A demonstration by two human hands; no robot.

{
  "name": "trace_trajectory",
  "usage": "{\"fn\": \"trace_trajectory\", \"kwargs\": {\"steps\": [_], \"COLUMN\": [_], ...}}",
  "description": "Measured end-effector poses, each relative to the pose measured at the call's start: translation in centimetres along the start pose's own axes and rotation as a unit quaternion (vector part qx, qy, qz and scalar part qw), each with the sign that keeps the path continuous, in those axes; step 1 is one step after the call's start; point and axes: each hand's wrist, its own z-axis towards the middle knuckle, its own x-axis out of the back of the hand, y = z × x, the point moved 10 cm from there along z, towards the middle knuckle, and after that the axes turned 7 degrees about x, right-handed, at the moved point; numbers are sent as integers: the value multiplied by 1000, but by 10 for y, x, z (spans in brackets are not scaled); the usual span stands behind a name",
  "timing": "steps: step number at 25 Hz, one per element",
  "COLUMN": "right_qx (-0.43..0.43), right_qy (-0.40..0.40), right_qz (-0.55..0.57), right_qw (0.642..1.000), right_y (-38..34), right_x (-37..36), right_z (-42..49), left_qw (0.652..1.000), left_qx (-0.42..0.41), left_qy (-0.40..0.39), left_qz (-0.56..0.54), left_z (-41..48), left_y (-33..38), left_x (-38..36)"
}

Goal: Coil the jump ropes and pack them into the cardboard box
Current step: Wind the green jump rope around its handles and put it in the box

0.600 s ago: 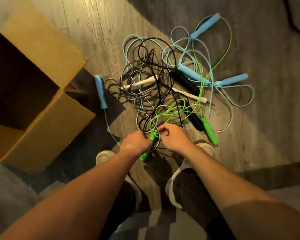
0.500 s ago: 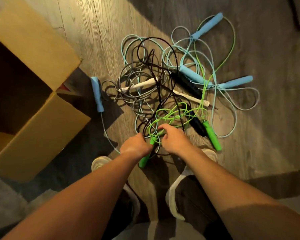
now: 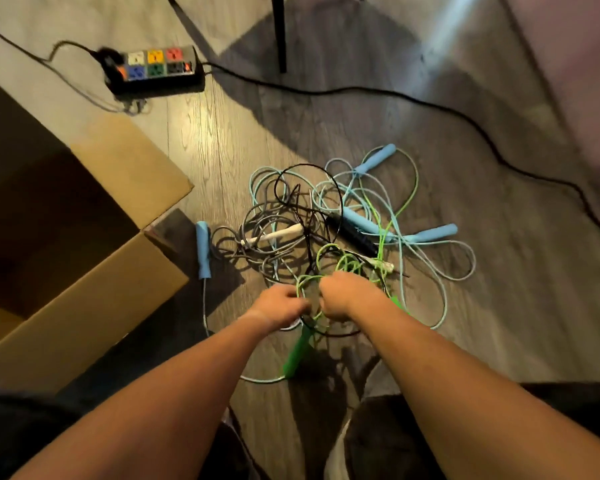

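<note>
Green handle [image 3: 297, 355] now dangling, left hand [image 3: 279, 304], right hand [image 3: 345, 294] gripping cord [image 3: 343, 263]

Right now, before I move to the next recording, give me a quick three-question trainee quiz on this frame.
1. True or false: the power strip lies inside the cardboard box.
2. Which rope do the left hand and right hand both grip? A) black B) green C) grey
3. Fill in: the lone light blue handle lies between the rope tangle and the ____.
Key: 1 false, it lies on the floor beyond the box. 2 B, the green rope. 3 box.
</note>
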Motion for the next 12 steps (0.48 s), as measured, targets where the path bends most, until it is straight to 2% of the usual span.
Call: {"fn": "trace_trajectory", "kwargs": {"steps": [2,5,8,12], "right_qx": [5,21,47,74], "right_qy": [53,152,227,221], "right_qz": [14,7,34,85], "right_qw": [999,988,972,969], "right_y": [0,7,2,-21], "right_x": [29,83,132,150], "right_z": [-42,-106,-160,-191], "left_qw": [995,986,978,968], "left_qx": [-11,-61,-132,-220], "left_qy": [2,12,44,86], "left_qz": [-95,-152,-154,-89], "left_z": [-46,-109,-174,-250], "left_y": [29,80,122,156], "left_x": [14,44,75,96]}}
